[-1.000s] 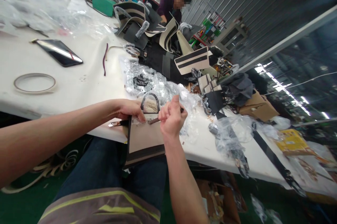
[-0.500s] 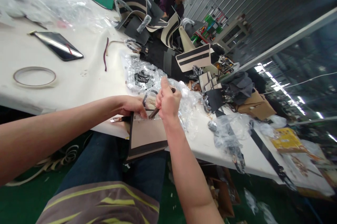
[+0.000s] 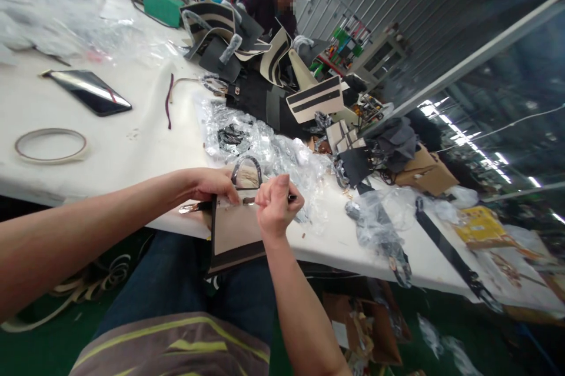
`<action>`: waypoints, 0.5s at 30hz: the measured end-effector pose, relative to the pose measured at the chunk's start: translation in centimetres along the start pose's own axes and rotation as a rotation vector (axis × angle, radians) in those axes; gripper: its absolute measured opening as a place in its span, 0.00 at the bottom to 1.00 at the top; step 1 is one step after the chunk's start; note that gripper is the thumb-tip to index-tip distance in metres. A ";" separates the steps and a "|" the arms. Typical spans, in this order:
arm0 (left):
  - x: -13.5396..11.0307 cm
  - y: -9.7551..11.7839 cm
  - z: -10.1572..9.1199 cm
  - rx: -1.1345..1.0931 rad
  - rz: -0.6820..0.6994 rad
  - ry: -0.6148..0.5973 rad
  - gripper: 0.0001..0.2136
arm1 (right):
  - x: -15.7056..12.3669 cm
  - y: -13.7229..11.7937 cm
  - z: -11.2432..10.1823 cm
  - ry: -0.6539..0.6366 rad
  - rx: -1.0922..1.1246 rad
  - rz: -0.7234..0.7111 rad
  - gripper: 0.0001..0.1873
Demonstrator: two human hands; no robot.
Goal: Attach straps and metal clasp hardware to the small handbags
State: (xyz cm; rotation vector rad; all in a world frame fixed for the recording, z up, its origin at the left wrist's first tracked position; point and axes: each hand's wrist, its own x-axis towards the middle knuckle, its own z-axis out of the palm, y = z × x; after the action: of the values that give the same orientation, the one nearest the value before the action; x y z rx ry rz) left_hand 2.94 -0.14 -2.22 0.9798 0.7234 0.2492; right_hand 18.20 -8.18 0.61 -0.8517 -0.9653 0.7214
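A beige handbag panel (image 3: 238, 229) with dark edges leans over the table's front edge, above my lap. A curved, plastic-wrapped handle (image 3: 247, 159) arches from its top. My left hand (image 3: 216, 186) is closed on the panel's upper left edge, thumb on the beige face. My right hand (image 3: 278, 206) makes a fist around a slim tool with a dark handle end. Its narrow shaft (image 3: 249, 200) lies nearly level across the panel's top, pointing towards my left fingers. I cannot make out the tool's tip or exact kind. A dark strap with a metal end (image 3: 189, 208) sticks out at the left.
Crumpled clear plastic (image 3: 282, 152) lies just beyond the panel. A tape roll (image 3: 50, 145) and a dark glossy phone (image 3: 92, 92) are on the white table at left. Bag pieces (image 3: 315, 99) pile up at the back, where a person (image 3: 269, 8) sits. A black strap (image 3: 445, 246) lies right.
My right fist has moved down and turned, bringing the tool from a steep slant to nearly level. My left hand keeps its hold on the panel. The view has shifted slightly.
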 end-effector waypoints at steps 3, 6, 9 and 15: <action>-0.2 0.3 0.2 0.005 -0.033 -0.004 0.16 | 1.0 -0.9 -0.9 0.056 0.044 0.005 0.41; -0.2 0.4 0.2 0.015 -0.052 0.002 0.18 | 1.1 -0.8 -1.4 0.093 0.039 0.016 0.41; -0.2 0.4 0.2 0.028 -0.071 0.020 0.20 | 1.3 -0.4 -1.6 0.074 0.055 0.075 0.41; -0.5 0.6 0.1 0.068 -0.089 0.029 0.17 | 6.7 -1.4 -6.6 0.047 -0.067 0.394 0.40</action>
State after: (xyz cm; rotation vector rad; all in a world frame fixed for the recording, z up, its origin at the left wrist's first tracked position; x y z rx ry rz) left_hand 2.72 -0.12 -1.43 1.0075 0.8040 0.1621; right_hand 26.99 -5.22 2.41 -1.1294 -0.7898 1.0042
